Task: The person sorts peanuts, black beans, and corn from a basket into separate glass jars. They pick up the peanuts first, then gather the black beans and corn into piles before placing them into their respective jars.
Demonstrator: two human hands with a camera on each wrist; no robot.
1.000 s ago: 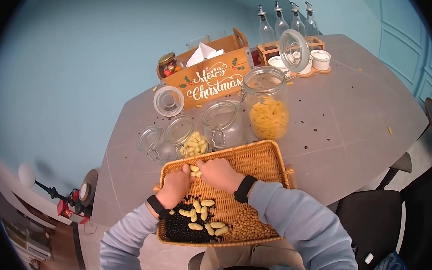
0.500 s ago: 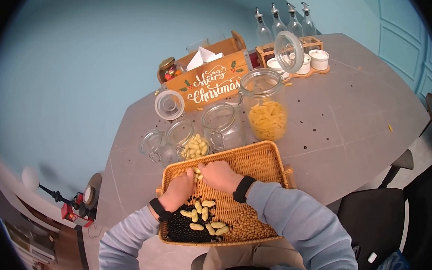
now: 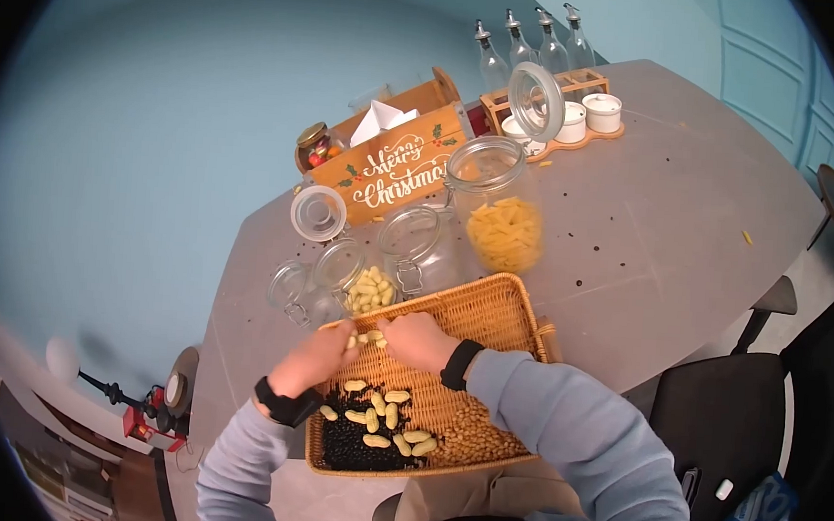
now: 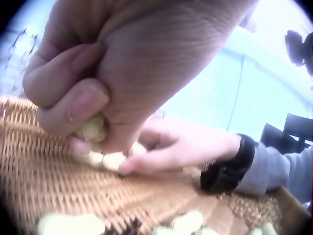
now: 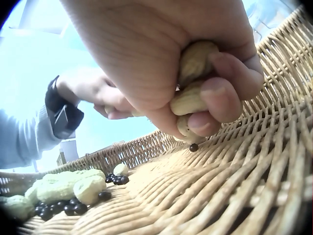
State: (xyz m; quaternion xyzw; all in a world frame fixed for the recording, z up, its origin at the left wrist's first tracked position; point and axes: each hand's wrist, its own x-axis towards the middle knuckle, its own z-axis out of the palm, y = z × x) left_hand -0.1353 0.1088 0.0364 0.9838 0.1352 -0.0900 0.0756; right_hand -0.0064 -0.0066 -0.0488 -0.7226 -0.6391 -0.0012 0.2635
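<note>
My left hand [image 3: 319, 352] and right hand [image 3: 419, 342] are close together, low inside the far wall of a wicker basket [image 3: 481, 312]. Left thumb and fingers pinch a peanut [image 4: 93, 128], mostly hidden by the fingertips. In the right wrist view, the right hand's curled fingers hold several unshelled peanuts [image 5: 190, 100] against the palm and thumb, just above the weave. Between the hands, more peanuts [image 3: 368, 338] show. Nearer me, several loose peanuts [image 3: 372, 418] lie on and beside black beans [image 3: 348, 452] in the basket's left corner.
Soybeans [image 3: 473, 431] fill the near right corner. Past the basket stand a jar of peanuts [image 3: 370, 291], an empty open jar [image 3: 422, 251] and a tall jar of yellow pasta [image 3: 505, 232]. Behind are a wooden Christmas box [image 3: 399, 169] and glass bottles [image 3: 551, 54]. Stray beans dot the table [image 3: 658, 218].
The left hand has drawn away to the left, widening the gap to the right hand. A peanut above the black beans now shows. The head view has shifted slightly.
</note>
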